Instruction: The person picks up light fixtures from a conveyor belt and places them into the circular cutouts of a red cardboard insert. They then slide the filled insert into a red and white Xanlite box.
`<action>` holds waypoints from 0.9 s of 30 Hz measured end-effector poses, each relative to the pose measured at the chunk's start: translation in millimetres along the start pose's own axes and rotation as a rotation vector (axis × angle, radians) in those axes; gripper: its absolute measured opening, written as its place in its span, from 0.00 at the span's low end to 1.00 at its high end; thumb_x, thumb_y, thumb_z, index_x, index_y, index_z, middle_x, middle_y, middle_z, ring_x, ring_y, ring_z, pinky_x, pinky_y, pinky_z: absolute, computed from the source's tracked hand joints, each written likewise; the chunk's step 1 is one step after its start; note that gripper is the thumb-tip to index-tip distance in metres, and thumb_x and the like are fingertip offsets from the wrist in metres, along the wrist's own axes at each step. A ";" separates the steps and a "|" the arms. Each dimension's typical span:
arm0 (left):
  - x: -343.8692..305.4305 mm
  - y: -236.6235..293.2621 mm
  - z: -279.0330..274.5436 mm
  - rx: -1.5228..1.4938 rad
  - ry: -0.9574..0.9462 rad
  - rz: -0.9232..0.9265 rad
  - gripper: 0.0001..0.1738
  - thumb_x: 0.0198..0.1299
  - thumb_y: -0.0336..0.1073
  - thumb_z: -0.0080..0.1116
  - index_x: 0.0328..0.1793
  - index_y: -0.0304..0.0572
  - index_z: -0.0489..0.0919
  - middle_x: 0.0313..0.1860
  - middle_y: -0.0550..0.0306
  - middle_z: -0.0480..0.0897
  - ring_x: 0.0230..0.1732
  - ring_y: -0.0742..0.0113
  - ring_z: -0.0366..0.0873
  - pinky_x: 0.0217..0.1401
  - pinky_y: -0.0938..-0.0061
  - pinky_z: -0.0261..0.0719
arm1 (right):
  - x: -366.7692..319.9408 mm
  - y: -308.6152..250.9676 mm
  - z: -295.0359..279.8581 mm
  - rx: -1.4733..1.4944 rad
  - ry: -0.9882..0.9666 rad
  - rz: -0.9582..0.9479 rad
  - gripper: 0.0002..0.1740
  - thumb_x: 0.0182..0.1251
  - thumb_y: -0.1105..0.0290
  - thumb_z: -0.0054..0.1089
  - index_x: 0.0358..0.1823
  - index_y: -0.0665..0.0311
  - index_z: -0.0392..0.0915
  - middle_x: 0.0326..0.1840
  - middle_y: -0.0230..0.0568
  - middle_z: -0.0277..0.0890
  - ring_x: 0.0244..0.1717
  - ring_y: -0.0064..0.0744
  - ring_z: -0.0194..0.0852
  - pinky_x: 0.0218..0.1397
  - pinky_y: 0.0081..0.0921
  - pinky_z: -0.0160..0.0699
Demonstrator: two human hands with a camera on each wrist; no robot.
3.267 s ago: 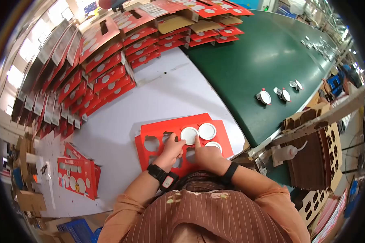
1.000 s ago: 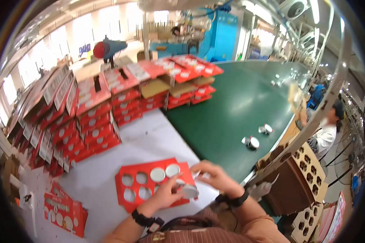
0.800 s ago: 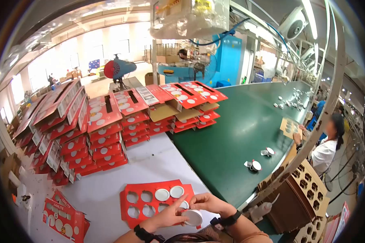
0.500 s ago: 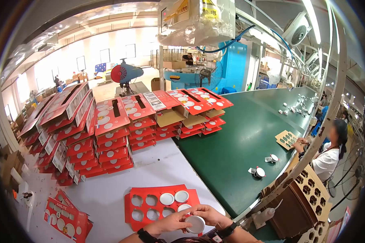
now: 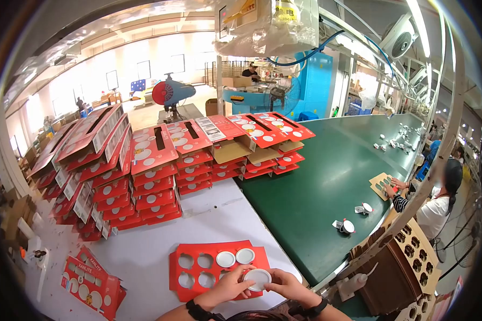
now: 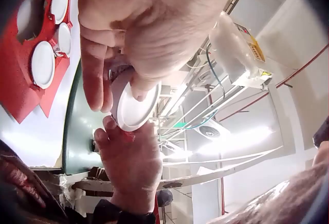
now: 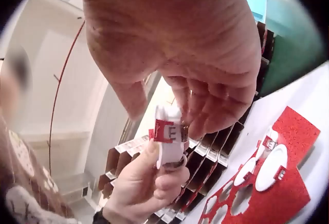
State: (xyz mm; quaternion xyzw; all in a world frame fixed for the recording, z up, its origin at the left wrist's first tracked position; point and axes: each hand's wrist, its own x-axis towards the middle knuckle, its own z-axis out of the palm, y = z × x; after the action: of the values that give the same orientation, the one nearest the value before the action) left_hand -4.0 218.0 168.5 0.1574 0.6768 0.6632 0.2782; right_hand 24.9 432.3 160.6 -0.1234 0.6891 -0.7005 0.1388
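Above the near edge of a red cardboard sheet (image 5: 195, 270) with round holes, both hands hold a round white downlight (image 5: 258, 280). My left hand (image 5: 231, 283) grips it from the left, with the thumb on its white face and the fingers behind, as the left wrist view shows. From the other side, my right hand (image 5: 288, 284) pinches its rim near a red clip. In the right wrist view the downlight (image 7: 167, 136) is edge-on, with a red label on its side. Three more downlights sit in the sheet, including one (image 5: 225, 259) and another (image 5: 245, 255) in the far row.
Stacked red cartons (image 5: 155, 150) line the back left. On the green conveyor belt (image 5: 305, 187) lie two near downlights, one here (image 5: 348, 227), and several farther off. Flat red packs (image 5: 85, 289) lie left. Brown holed cardboard (image 5: 415, 251) and a bottle (image 5: 353, 283) stand right, near another person (image 5: 434, 214).
Both hands were on the sheet at first; one of three near downlights has left the belt and is in my hands. The head view has tilted up. Lately the downlight's face has come up between both hands.
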 end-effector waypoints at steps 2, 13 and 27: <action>0.7 -0.2 3.3 -0.029 0.023 -0.005 0.24 0.65 0.32 0.52 0.65 0.39 0.61 0.38 0.52 0.78 0.26 0.73 0.78 0.26 0.79 0.80 | 1.6 8.9 1.0 -0.073 0.041 0.021 0.19 0.65 0.71 0.58 0.55 0.71 0.70 0.40 0.36 0.75 0.37 0.20 0.72 0.40 0.19 0.73; -6.1 -25.8 -23.2 -0.103 -0.142 -0.208 0.33 0.64 0.41 0.55 0.68 0.38 0.55 0.60 0.47 0.67 0.36 0.65 0.81 0.27 0.76 0.82 | 1.2 33.0 -6.7 -0.160 0.171 0.105 0.17 0.63 0.67 0.58 0.50 0.70 0.74 0.30 0.36 0.75 0.32 0.21 0.71 0.36 0.22 0.72; -23.0 -69.9 -76.4 -0.442 0.354 -0.557 0.22 0.63 0.41 0.53 0.60 0.44 0.63 0.44 0.58 0.69 0.30 0.68 0.77 0.26 0.80 0.75 | 47.8 48.1 20.1 -0.163 0.189 0.236 0.13 0.63 0.71 0.57 0.47 0.70 0.72 0.26 0.35 0.74 0.23 0.20 0.73 0.25 0.18 0.73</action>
State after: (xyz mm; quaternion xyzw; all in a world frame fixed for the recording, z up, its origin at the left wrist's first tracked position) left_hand -19.5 137.8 100.9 -0.2128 0.5720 0.7088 0.3536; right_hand -11.1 395.6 112.0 0.0138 0.7632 -0.6298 0.1442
